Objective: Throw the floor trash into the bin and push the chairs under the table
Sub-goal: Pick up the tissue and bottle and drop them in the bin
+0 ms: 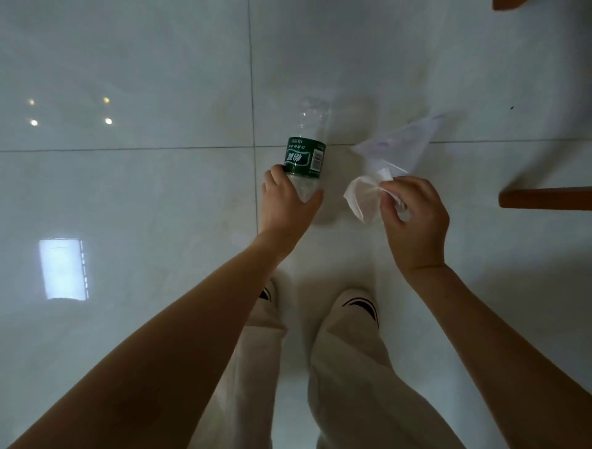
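My left hand [286,205] grips a clear plastic bottle [306,153] with a dark green label by its lower part, the bottle pointing away from me over the floor. My right hand [415,221] pinches a crumpled white tissue [363,197] together with a thin clear plastic bag [400,147] that carries faint purple print. The bag fans out beyond my fingers and looks blurred. Both hands are held above the pale tiled floor [144,192], in front of my legs.
Two brown wooden pieces of furniture, one [544,198] at the right edge and one [541,4] at the top right corner, reach into view. My feet in white shoes [360,304] stand below the hands. The glossy tiles reflect ceiling lights and a window at the left.
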Tool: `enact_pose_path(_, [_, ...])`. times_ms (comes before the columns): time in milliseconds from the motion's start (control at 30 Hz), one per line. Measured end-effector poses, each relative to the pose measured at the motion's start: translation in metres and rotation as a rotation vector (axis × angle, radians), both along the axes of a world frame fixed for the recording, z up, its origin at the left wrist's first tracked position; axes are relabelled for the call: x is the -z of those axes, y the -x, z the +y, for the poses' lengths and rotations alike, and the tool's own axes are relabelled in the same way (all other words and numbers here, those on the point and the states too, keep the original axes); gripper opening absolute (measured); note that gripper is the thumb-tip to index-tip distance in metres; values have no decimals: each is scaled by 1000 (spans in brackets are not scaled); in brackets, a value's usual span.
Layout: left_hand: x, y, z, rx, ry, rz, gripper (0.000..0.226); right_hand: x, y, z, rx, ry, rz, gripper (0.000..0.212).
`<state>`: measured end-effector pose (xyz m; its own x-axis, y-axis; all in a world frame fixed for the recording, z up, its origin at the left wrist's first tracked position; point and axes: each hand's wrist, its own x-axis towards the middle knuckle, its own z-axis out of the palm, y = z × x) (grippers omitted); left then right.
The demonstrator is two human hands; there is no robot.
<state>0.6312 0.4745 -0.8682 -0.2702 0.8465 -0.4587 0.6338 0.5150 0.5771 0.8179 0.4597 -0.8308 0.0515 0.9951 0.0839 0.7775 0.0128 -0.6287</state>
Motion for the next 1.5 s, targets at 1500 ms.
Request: enact_pose_path(1500, [-875, 147, -69, -403, -565, -64, 65, -845, 111, 62, -508, -323, 251, 21])
